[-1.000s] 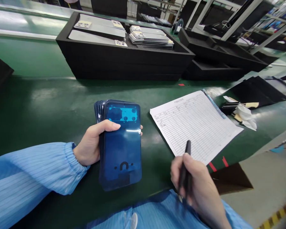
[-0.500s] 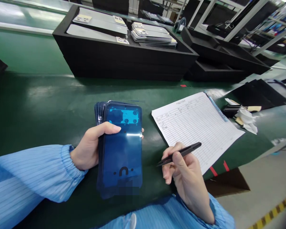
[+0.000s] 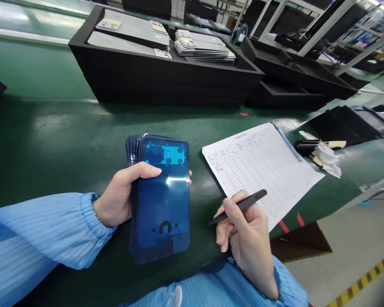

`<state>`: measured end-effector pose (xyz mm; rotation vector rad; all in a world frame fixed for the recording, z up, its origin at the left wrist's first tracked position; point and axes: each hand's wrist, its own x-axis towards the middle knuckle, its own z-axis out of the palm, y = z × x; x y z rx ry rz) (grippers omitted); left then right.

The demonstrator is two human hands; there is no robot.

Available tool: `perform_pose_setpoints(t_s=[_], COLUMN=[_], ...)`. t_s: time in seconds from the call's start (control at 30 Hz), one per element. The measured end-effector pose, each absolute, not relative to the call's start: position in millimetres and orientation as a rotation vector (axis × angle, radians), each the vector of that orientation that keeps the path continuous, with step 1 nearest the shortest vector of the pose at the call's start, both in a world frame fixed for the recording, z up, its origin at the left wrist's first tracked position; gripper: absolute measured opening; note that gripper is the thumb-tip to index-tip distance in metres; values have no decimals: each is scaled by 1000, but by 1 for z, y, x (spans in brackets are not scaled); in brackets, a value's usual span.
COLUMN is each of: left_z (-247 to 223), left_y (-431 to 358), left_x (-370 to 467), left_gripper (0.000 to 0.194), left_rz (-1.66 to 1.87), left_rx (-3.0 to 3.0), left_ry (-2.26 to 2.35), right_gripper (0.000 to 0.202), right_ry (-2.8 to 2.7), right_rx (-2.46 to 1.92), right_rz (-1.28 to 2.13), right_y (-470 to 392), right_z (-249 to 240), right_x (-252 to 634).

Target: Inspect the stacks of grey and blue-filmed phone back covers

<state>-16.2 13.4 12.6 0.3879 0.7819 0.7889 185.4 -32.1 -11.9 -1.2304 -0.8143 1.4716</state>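
Note:
A fanned stack of blue phone-shaped panels (image 3: 164,200) is gripped by my left hand (image 3: 120,192), thumb across the top one and fingertips showing at its right edge. The top panel has a bright cyan patch with round marks near its upper end and a dark arch mark near its lower end. My right hand (image 3: 245,234) is closed round a black pointed tool (image 3: 240,207), tip toward the stack. Just beyond that hand lies a printed form sheet (image 3: 259,162), with a ruled table on it.
A black tray (image 3: 166,81) holding stacks of grey panels stands at the back of the green table (image 3: 64,149). More black trays (image 3: 297,76) are behind on the right. Crumpled paper (image 3: 328,160) lies right of the form. An open cardboard box (image 3: 302,243) sits below the table edge.
The whole view has shifted slightly. My right hand has turned a little, its thumb now higher on the black tool. My left hand keeps the same hold on the stack.

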Motion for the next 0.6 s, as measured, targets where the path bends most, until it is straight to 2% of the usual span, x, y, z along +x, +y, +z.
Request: perform_pose_setpoints(t_s=[0.27, 0.43, 0.53, 0.6], left_z=[13, 8, 5, 4], left_y=[14, 14, 15, 15], left_x=[-15, -17, -18, -18], left_gripper=[34, 36, 37, 38], left_rz=[800, 789, 791, 797], left_rx=[398, 378, 373, 370], left_ry=[756, 761, 790, 817], right_gripper=[18, 11, 7, 14], right_ry=[-806, -897, -1338, -1871], right_rx=[-1218, -1094, -1000, -1034], right_rz=[1475, 1484, 1632, 1819], right_y=[-31, -39, -49, -55], right_z=[-15, -8, 9, 15], right_x=[185, 192, 218, 242])
